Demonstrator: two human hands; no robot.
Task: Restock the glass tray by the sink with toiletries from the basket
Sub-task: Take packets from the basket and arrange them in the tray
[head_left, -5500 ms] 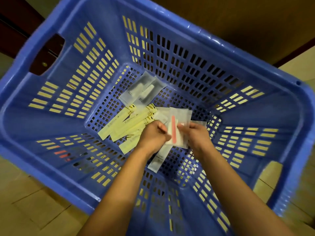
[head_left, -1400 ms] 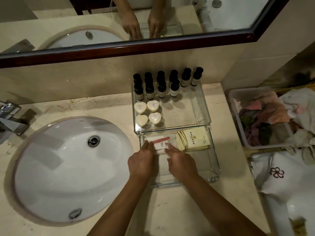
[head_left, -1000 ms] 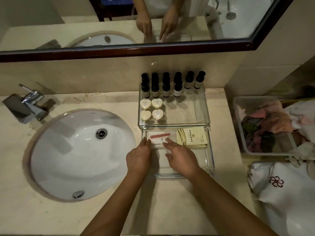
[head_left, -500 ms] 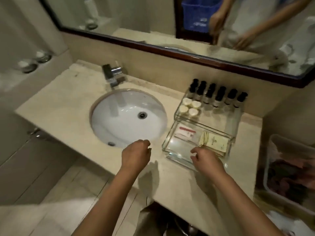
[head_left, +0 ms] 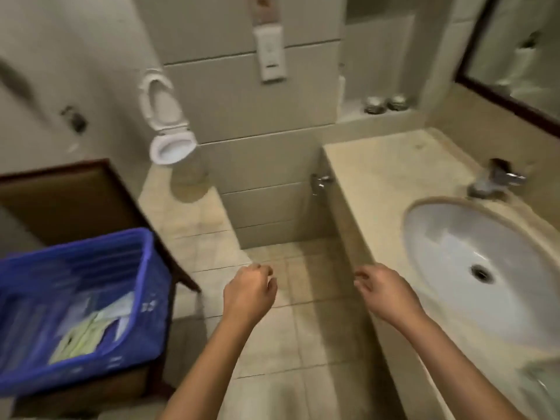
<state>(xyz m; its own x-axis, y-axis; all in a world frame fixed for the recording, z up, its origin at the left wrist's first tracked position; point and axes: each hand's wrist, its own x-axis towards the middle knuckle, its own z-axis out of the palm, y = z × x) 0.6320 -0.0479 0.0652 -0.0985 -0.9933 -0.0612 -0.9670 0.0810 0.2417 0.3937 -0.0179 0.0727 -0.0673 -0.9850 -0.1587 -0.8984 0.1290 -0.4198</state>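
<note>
The beige tiled floor (head_left: 318,344) fills the middle of the room, running from the near edge back to a tiled wall. Along the right stands the marble vanity counter (head_left: 378,183), with the white oval sink (head_left: 454,253) sunk into it. On the left and near is the blue slatted basket (head_left: 145,298), resting on a dark wooden piece of furniture (head_left: 60,198) whose framed back rises behind it. At the far right a dark-framed mirror (head_left: 521,43) hangs above the counter. Far off, left of centre, is a white toilet (head_left: 169,128) with its lid up.

Both bare forearms reach forward over the floor, between the basket and the counter. The left hand (head_left: 250,294) hangs in the air with its fingers loosely curled in and nothing in it. The right hand (head_left: 385,294) hovers just beside the counter's front edge, fingers slack and slightly parted, also holding nothing. The two hands are well apart.

The toiletries (head_left: 81,334) lie in the bottom of the basket, a blurred heap of pale yellow and white flat packets. The glass tray (head_left: 542,386) shows only as a smeared corner at the near right edge of the counter, this side of the sink. A chrome tap (head_left: 497,177) sits at the far rim of the sink, and a white wall phone (head_left: 271,54) is mounted on the far wall.
</note>
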